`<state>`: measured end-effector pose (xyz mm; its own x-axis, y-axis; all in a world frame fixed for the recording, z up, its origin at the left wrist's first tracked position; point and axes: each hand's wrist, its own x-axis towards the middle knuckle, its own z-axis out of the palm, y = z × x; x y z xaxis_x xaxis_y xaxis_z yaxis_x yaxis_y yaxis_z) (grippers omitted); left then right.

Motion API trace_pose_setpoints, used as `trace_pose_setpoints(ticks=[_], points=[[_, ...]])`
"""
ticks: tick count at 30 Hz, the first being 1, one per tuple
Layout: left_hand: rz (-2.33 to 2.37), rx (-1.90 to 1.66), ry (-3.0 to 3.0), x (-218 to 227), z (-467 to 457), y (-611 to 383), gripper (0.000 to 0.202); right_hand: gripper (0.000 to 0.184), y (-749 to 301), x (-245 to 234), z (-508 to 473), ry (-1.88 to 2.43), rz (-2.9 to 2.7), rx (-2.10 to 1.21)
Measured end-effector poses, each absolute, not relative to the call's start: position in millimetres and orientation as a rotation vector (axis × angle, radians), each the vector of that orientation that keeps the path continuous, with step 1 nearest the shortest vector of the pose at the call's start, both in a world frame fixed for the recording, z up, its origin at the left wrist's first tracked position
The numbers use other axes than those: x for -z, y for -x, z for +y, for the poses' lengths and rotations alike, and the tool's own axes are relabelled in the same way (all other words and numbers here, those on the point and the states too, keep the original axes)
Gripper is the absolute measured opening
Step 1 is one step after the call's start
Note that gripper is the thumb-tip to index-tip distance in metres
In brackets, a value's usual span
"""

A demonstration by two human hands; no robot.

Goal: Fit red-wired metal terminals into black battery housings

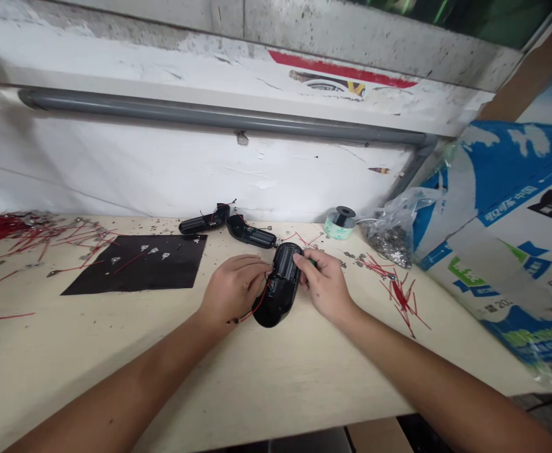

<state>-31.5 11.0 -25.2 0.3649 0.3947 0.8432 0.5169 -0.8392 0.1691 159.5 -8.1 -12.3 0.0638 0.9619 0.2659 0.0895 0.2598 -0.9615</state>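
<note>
Black battery holder point(280, 302), open cell channels showing, is held between both hands near the middle of the table point(115, 377); whether it touches the tabletop cannot be told from this view. Left hand point(232, 290) is clenched around its near side. Right hand point(325, 283) grasps the far end from the side. Red lead wire point(258, 305) runs along the holder beside the left hand, its end trailing off past the lower edge. Current step, as it looks: both hands turned to this one wired piece. Toward the wall lie a wired holder point(204, 222) and a second wired holder point(251, 231). To the left, small metal terminals sit on a black mat point(134, 264). To the right are a tape spool point(339, 223), a plastic bag of metal parts point(391, 236) and scattered red wire pieces point(401, 299).
</note>
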Motion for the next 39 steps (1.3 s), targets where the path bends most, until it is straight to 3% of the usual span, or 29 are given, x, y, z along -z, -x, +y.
trace_pose_setpoints(ticks=[12,28,39], points=[[-0.956,1.471,2.775,24,10,28,0.016,0.039,-167,20,-2,1.108,-1.411,-0.813],[-1.113,1.202,3.248,24,5,27,0.017,0.036,-173,12,-2,1.135,-1.515,-0.923],[-1.288,1.257,3.266,23,-2,24,0.012,0.034,-172,18,1,1.128,-1.531,-1.02]])
